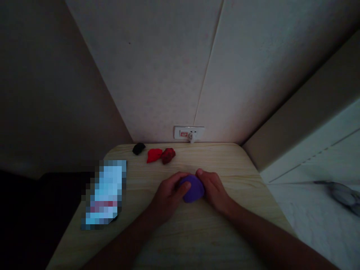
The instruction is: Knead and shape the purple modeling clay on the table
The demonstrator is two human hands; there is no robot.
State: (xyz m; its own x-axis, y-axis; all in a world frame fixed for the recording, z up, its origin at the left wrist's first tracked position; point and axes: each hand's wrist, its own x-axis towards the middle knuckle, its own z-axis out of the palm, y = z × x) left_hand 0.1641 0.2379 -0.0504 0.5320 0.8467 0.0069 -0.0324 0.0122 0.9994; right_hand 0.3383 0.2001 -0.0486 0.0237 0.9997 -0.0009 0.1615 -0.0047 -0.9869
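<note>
A rounded, flattish purple lump [193, 189] that looks like modelling clay is between my hands, just above or on the wooden table [225, 240]; I cannot tell which. My left hand [170, 191] grips its left side, with the thumb across the front face and the fingers behind. Against the right edge of the lump, my right hand [215, 189] has its fingers curled, the tips partly hidden. Beyond my left hand, near the table's back edge, lie a bright red piece [154, 155], a dark red piece [168, 155] touching or almost touching it, and a black piece [138, 148].
A lit, pixelated screen, apparently a phone [107, 191], lies at the table's left side. On the wall behind is a white socket [189, 132] with a plug in it. To the right is a pale quilted surface [317, 217] with a dark thin-framed object [344, 195] on it.
</note>
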